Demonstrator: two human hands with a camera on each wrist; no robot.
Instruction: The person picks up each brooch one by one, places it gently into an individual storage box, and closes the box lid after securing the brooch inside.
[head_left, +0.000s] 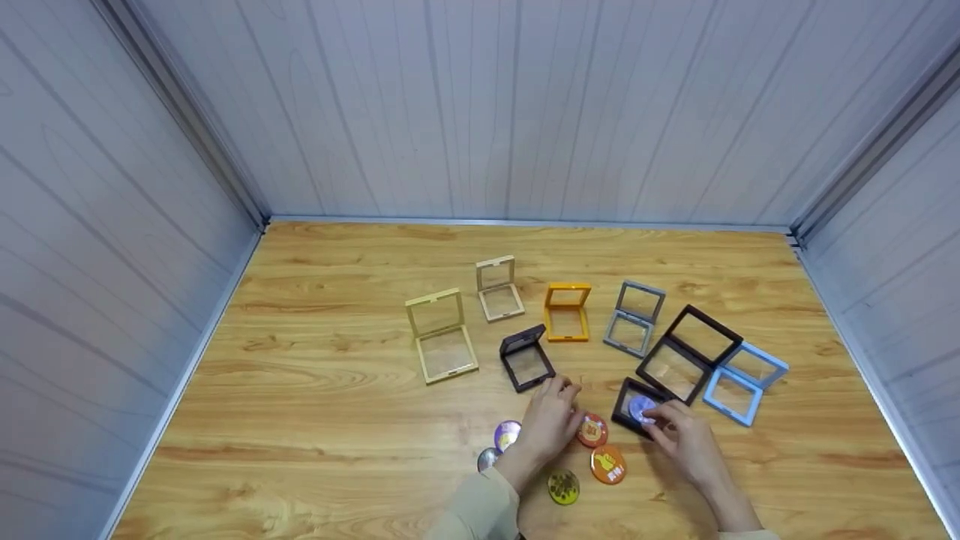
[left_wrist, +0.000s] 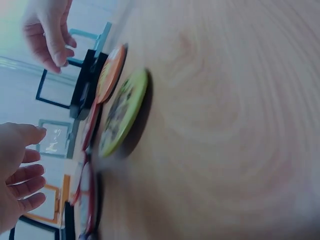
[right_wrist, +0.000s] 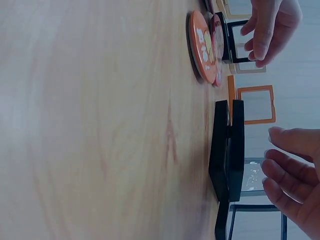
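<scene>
A small blue-purple round badge point(head_left: 642, 409) lies over a black display frame point(head_left: 625, 405). My right hand point(head_left: 684, 444) hovers at its right edge, and in the right wrist view the loosely bent fingers point(right_wrist: 282, 172) have nothing between them. That view shows the black frame point(right_wrist: 227, 150) side-on as two thick halves, a narrow gap between them. My left hand point(head_left: 547, 420), fingers relaxed, is held between a red badge point(head_left: 592, 430) and a purple badge point(head_left: 507, 434). It holds nothing that I can see. An orange badge point(head_left: 607, 464) and a yellow-green badge point(head_left: 563, 487) lie nearby.
Further back stand opened frames: cream point(head_left: 446, 352), beige point(head_left: 501, 301), orange point(head_left: 567, 324), grey point(head_left: 630, 334), small black point(head_left: 527, 367), large black point(head_left: 712, 337) and light blue point(head_left: 731, 412). A greyish badge point(head_left: 488, 458) lies by my left sleeve. Panel walls point(head_left: 480, 112) enclose the wooden table point(head_left: 322, 450).
</scene>
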